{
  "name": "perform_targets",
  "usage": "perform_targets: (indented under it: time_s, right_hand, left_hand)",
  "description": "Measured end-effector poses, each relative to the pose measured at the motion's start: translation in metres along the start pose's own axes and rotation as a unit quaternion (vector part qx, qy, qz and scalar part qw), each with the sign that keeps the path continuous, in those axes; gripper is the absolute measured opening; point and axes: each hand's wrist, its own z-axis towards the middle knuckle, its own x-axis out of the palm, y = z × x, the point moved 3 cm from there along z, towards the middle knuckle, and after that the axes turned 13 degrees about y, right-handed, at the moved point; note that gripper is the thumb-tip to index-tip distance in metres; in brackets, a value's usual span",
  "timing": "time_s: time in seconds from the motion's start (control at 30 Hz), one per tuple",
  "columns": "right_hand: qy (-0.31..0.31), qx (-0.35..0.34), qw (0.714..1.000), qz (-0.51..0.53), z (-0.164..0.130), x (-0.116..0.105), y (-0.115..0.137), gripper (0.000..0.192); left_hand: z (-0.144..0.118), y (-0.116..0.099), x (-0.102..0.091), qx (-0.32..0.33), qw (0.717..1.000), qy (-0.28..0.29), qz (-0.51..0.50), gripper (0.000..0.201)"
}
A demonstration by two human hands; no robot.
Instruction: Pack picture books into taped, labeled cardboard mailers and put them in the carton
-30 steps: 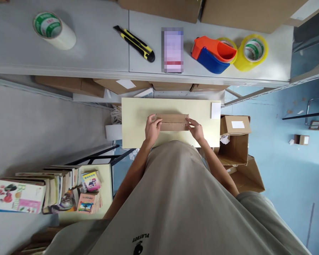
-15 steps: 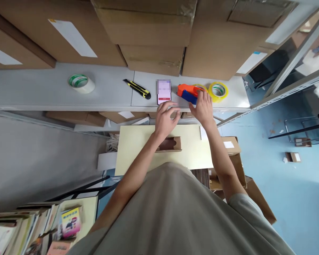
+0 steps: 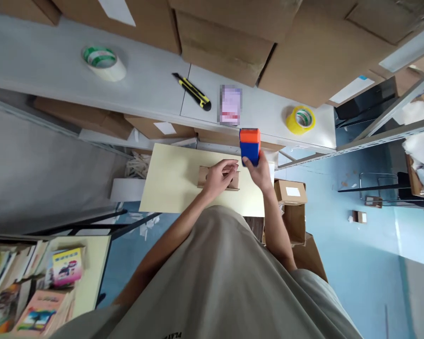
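Note:
A small brown cardboard box point(image 3: 202, 176) lies on the pale yellow table point(image 3: 169, 183) in front of me. My left hand point(image 3: 218, 176) rests on top of the box with its fingers spread over it. My right hand point(image 3: 257, 170) grips an orange and blue tape dispenser point(image 3: 249, 144) and holds it in the air just right of the box, above the table's far edge.
On the grey shelf point(image 3: 144, 89) behind the table lie a white tape roll point(image 3: 103, 62), a yellow and black box cutter point(image 3: 193, 91), a phone point(image 3: 231, 104) and a yellow tape roll point(image 3: 300, 119). Large cardboard boxes point(image 3: 297, 42) stand behind them. Books point(image 3: 60, 268) pile at lower left.
My right hand has lifted the tape dispenser off the shelf and brought it toward the box. My left hand has come back from the shelf edge onto the box.

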Motion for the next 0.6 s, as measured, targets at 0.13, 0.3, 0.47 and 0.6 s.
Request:
perform_targets:
  time_s: [0.13, 0.3, 0.47, 0.6]
  right_hand:
    - [0.055, 0.011, 0.983, 0.176, -0.052, 0.068, 0.004, 0.074]
    - [0.051, 0.018, 0.968, 0.243, -0.070, 0.111, 0.016, 0.073]
    - [0.065, 0.018, 0.983, 0.172, -0.079, 0.119, 0.029, 0.079]
    - [0.123, 0.044, 0.984, 0.122, -0.093, 0.118, 0.037, 0.083]
  left_hand:
    - [-0.047, 0.032, 0.001, -0.055, 0.993, -0.033, -0.101, 0.049]
    - [-0.087, 0.042, -0.015, -0.108, 0.983, -0.048, -0.138, 0.051]
    - [-0.097, 0.044, -0.038, -0.124, 0.986, 0.030, -0.108, 0.052]
    - [-0.096, 0.047, -0.070, -0.138, 0.978, 0.033, -0.155, 0.064]
